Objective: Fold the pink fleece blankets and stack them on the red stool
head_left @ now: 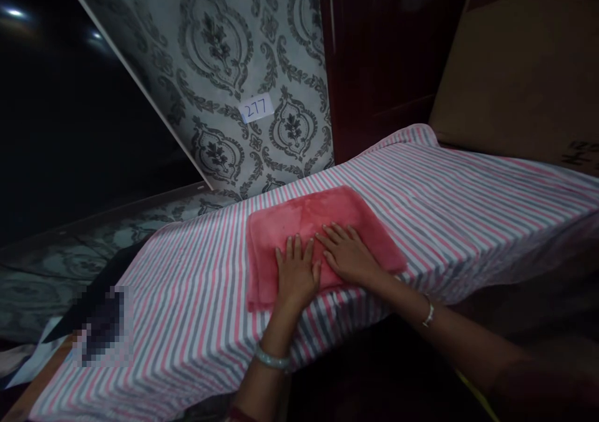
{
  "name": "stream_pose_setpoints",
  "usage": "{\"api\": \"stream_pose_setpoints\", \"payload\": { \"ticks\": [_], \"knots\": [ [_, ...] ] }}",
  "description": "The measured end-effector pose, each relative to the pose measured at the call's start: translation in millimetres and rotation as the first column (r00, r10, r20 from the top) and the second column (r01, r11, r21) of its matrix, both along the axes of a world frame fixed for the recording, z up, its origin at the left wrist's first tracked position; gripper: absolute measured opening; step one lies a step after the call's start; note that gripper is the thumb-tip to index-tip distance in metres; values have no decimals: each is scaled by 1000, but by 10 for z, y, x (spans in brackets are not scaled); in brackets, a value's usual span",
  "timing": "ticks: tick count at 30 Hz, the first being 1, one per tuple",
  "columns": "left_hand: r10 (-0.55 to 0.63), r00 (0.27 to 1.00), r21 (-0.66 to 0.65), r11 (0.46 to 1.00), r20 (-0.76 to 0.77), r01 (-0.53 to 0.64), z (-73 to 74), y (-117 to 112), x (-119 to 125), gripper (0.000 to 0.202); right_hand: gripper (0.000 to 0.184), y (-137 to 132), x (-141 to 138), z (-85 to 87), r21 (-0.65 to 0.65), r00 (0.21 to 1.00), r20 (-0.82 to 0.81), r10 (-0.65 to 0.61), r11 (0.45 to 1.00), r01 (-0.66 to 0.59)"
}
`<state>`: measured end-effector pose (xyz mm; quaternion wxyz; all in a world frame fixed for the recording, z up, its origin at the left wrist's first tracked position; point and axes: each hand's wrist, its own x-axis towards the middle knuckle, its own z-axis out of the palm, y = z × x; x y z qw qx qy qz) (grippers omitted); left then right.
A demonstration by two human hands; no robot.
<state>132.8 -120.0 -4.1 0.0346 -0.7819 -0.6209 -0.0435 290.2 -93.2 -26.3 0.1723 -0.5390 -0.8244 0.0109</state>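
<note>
A folded pink towel lies on a table covered with a pink, grey and white striped cloth. My left hand rests flat on the towel's near edge, fingers stretched out and pointing away from me. My right hand lies flat beside it on the towel's right part, fingers spread and angled to the left. The two hands touch at the thumbs. Neither hand holds anything. A bangle sits on each wrist.
A patterned grey wall panel with a paper label reading 277 stands behind the table. A dark wooden door and a brown cardboard sheet are at the back right. A dark object lies at the table's left end.
</note>
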Motion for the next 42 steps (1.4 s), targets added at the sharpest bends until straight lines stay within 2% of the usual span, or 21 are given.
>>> {"api": "stream_pose_setpoints", "payload": {
  "ticks": [2,4,13,16,20,24,28,31,34,38,42],
  "knots": [
    [6,1000,9,1000,-7,-6,-125,-3,2,56,52,7,6,-93,9,1000,5,0,1000,0],
    [-1,1000,24,1000,1,1,-173,-5,-21,57,52,22,33,-127,3,1000,9,1,1000,-1],
    [3,1000,40,999,16,-3,-118,-73,-90,58,53,-2,161,-57,-42,1000,27,6,999,-5],
    [47,999,24,999,-20,-46,-108,-194,-237,61,55,-27,351,-106,-40,998,58,-13,999,15],
    [105,991,51,994,-78,-102,-144,-410,-592,65,56,-108,687,-230,-28,998,49,-46,999,47],
    [19,999,110,994,-49,-13,-241,-551,-976,69,61,-249,1004,-370,-43,1000,-17,-24,999,23],
    [-106,994,147,984,30,100,-324,-554,-1221,67,71,-351,1221,-483,12,992,-110,60,998,-59],
    [-186,981,189,966,50,174,-353,-527,-1305,66,70,-363,1304,-549,71,981,-156,117,992,-108],
    [-207,978,272,943,23,193,-371,-521,-1348,73,65,-352,1350,-613,117,972,-182,147,985,-127],
    [-221,974,439,872,-39,216,-405,-541,-1390,64,69,-325,1396,-684,199,962,-191,197,967,-159],
    [-275,959,514,815,-64,268,-345,-506,-1414,61,58,-232,1416,-598,289,957,-198,212,946,-150]
  ]
}}
